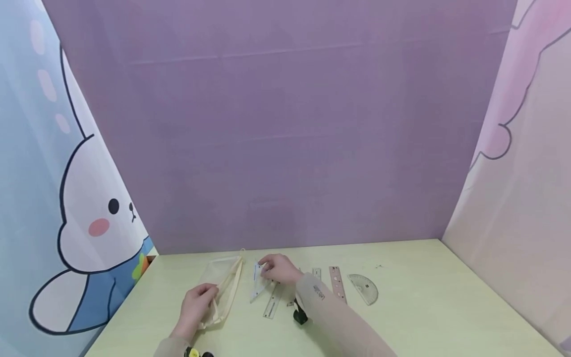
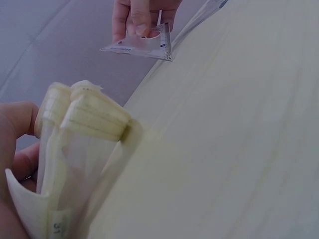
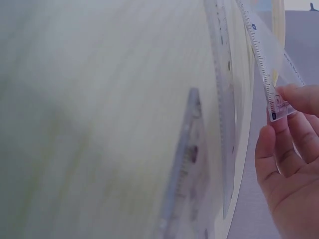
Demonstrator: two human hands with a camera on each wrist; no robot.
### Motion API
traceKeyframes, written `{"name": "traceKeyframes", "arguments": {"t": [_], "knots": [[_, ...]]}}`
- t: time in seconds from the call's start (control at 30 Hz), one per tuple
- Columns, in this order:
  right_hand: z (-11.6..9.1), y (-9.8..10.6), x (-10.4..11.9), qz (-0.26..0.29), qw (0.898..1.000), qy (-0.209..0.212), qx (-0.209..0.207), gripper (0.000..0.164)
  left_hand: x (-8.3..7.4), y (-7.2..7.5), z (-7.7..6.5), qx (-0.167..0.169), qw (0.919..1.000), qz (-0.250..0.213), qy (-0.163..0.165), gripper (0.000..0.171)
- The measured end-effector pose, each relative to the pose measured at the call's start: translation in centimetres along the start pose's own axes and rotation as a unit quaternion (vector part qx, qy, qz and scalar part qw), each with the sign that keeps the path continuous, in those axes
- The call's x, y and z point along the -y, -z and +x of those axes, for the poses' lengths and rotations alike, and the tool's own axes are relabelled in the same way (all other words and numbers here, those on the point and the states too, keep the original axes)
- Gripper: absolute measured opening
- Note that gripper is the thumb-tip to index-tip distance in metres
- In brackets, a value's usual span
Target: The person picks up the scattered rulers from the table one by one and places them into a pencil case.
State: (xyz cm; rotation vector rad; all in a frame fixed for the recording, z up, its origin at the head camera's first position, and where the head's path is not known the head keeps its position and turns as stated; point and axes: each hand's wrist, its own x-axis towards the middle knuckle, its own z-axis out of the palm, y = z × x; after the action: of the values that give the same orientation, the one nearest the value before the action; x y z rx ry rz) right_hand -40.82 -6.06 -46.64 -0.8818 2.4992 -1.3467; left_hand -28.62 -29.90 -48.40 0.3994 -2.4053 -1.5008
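On the left of the table lies a pale, see-through pouch (image 1: 229,292) with cream edging. My left hand (image 1: 195,305) pinches its near edge, and in the left wrist view the pouch's mouth (image 2: 94,112) gapes between folded cream bands. To the right of the pouch, my right hand (image 1: 281,269) grips a clear set square (image 1: 257,273) by one corner. Thumb and fingers pinch that corner in the right wrist view, where the set square (image 3: 264,59) shows black scale marks. A clear straight ruler (image 1: 272,301) lies just below the right hand.
Further right lie a pinkish ruler (image 1: 336,281), a clear protractor (image 1: 367,289) and another clear ruler (image 1: 316,272), partly hidden by the right sleeve (image 1: 334,312). A purple cloth wall (image 1: 290,148) rises behind the pale table (image 1: 424,297), with printed curtains at both sides.
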Motion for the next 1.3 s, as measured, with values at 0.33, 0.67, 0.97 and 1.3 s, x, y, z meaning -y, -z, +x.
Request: {"name": "traceKeyframes", "arguments": {"t": [0.33, 0.67, 0.97, 1.3], "knots": [[-0.1, 0.2, 0.1, 0.009, 1.000, 0.005, 0.001, 0.023, 0.1, -0.2, 0.3, 0.001, 1.0000, 0.004, 0.002, 0.027], [-0.2, -0.1, 0.6, 0.030, 1.000, -0.007, 0.000, 0.017, 0.0, -0.3, 0.3, 0.005, 1.0000, -0.005, -0.005, 0.028], [-0.3, -0.2, 1.3, 0.069, 0.997, -0.025, 0.002, 0.019, -0.2, -0.1, 0.2, 0.001, 0.9999, -0.010, 0.004, 0.028], [-0.4, -0.3, 0.4, 0.131, 0.990, -0.055, -0.012, 0.027, -0.1, 0.1, -0.1, 0.003, 1.0000, -0.007, -0.004, 0.030]]}}
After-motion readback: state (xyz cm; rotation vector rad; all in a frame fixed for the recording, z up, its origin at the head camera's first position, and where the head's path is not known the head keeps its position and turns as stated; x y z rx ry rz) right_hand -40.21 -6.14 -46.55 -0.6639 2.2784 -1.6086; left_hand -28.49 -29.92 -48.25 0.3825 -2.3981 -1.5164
